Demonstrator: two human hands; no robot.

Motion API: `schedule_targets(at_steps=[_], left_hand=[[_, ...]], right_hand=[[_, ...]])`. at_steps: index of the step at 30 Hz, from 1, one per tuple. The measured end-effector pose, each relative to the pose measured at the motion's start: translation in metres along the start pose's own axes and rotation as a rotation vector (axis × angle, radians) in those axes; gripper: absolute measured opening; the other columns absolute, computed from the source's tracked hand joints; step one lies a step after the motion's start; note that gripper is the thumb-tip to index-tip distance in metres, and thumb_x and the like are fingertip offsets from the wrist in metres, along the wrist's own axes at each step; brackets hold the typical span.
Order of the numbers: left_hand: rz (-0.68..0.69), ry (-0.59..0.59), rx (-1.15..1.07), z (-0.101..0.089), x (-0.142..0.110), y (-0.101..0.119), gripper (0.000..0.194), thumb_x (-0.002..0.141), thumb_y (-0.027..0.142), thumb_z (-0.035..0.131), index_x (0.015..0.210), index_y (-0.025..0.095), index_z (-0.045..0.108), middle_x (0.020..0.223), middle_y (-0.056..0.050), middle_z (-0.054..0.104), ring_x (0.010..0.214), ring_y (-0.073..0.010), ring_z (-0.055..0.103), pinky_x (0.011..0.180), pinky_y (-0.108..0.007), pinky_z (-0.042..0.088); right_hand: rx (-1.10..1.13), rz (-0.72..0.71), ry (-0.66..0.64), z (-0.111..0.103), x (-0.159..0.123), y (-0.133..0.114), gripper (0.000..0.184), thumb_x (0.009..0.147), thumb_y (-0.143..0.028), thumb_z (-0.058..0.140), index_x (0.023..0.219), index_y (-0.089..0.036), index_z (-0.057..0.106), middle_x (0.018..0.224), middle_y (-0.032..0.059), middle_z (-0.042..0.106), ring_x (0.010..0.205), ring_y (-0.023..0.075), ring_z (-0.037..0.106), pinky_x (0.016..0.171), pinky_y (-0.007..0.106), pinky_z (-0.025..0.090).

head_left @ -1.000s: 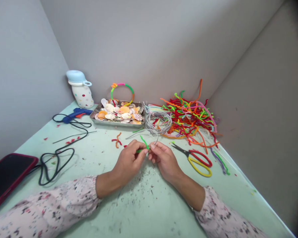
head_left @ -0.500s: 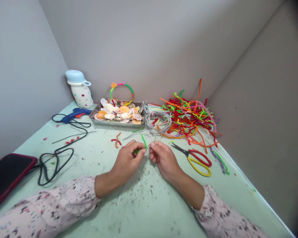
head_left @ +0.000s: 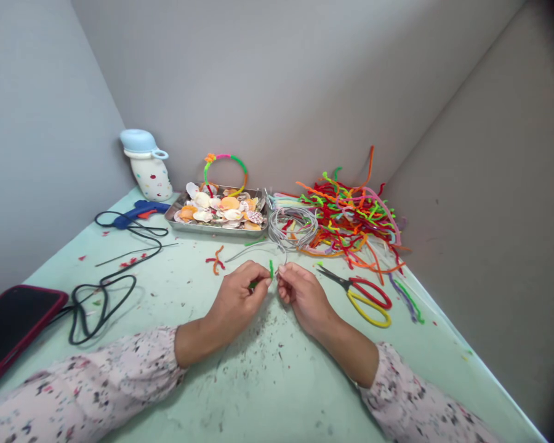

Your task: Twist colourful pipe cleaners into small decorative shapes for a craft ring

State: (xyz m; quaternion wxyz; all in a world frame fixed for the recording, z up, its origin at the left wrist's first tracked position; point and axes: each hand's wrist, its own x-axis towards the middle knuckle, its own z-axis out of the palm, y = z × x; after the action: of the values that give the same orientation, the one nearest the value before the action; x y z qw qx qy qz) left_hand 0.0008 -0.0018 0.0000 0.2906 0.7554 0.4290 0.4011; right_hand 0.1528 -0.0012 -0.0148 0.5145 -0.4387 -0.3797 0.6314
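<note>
Fingertips of my left hand point(head_left: 244, 289) pinch a green pipe cleaner point(head_left: 271, 269), whose short end stands up above the thumb. Close beside it, my right hand point(head_left: 303, 294) is closed with thumb and forefinger on the end of a grey wire point(head_left: 285, 252). That wire runs back toward a grey coil point(head_left: 293, 227) behind the hands. The tips of both hands nearly meet over the table, so the spot where pipe cleaner and wire come together is mostly hidden. Red-and-yellow-handled scissors point(head_left: 357, 296) lie just right of my right hand.
A metal tray point(head_left: 212, 230) of seashells point(head_left: 231, 204) holds up a colourful ring point(head_left: 240, 161). Right of it sprawls a pile of pipe cleaners point(head_left: 351, 215). At left are a bottle point(head_left: 150, 175), a blue glue gun point(head_left: 141, 212), a black cord point(head_left: 104, 286) and a phone point(head_left: 18, 320).
The green pipe cleaner's free end, which leaned left and stood longer, now shows shorter and nearly upright. Both hands stay almost in place.
</note>
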Motion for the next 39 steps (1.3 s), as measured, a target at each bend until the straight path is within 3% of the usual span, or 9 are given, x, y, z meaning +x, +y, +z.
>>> schedule_targets(at_steps=[13, 26, 30, 36, 39], left_hand=[[-0.005, 0.044, -0.028, 0.002, -0.002, -0.003, 0.010, 0.085, 0.018, 0.055, 0.093, 0.018, 0.061, 0.089, -0.002, 0.062, 0.082, -0.0135, 0.059, 0.069, -0.023, 0.047], [0.069, 0.038, 0.005, -0.001, 0.001, 0.001, 0.015, 0.085, 0.011, 0.054, 0.089, 0.018, 0.066, 0.083, -0.001, 0.065, 0.080, -0.0130, 0.059, 0.075, -0.024, 0.044], [-0.019, 0.011, -0.033, -0.002, 0.002, 0.002, 0.011, 0.086, 0.017, 0.054, 0.089, 0.017, 0.065, 0.085, -0.002, 0.064, 0.081, -0.0138, 0.059, 0.075, -0.025, 0.044], [-0.297, -0.024, -0.226, -0.002, 0.005, -0.001, 0.027, 0.091, 0.038, 0.046, 0.078, 0.017, 0.058, 0.059, 0.004, 0.051, 0.052, -0.0099, 0.049, 0.053, -0.022, 0.040], [-0.359, -0.056, -0.268, -0.001, 0.008, -0.003, 0.028, 0.090, 0.040, 0.048, 0.075, 0.017, 0.055, 0.055, 0.006, 0.048, 0.047, -0.0088, 0.044, 0.048, -0.021, 0.036]], right_hand=[[0.084, 0.005, 0.010, 0.000, 0.000, -0.002, 0.026, 0.076, -0.037, 0.067, 0.066, -0.017, 0.055, 0.056, -0.0052, 0.051, 0.046, 0.0056, 0.043, 0.044, 0.018, 0.030], [0.065, -0.011, -0.018, -0.001, 0.001, -0.001, 0.026, 0.080, -0.034, 0.063, 0.065, -0.017, 0.053, 0.053, -0.0050, 0.048, 0.044, 0.0049, 0.041, 0.041, 0.017, 0.029], [0.052, -0.023, -0.017, -0.002, 0.001, 0.000, 0.025, 0.081, -0.035, 0.063, 0.066, -0.017, 0.054, 0.052, -0.0048, 0.049, 0.045, 0.0055, 0.041, 0.044, 0.017, 0.030], [-0.041, -0.039, -0.039, -0.005, 0.002, 0.005, 0.026, 0.083, -0.036, 0.062, 0.068, -0.017, 0.054, 0.055, -0.0043, 0.052, 0.048, 0.0064, 0.043, 0.048, 0.019, 0.032], [-0.082, -0.058, -0.049, -0.006, 0.002, 0.007, 0.025, 0.084, -0.037, 0.061, 0.069, -0.018, 0.054, 0.057, -0.0042, 0.052, 0.049, 0.0069, 0.043, 0.049, 0.020, 0.032]])
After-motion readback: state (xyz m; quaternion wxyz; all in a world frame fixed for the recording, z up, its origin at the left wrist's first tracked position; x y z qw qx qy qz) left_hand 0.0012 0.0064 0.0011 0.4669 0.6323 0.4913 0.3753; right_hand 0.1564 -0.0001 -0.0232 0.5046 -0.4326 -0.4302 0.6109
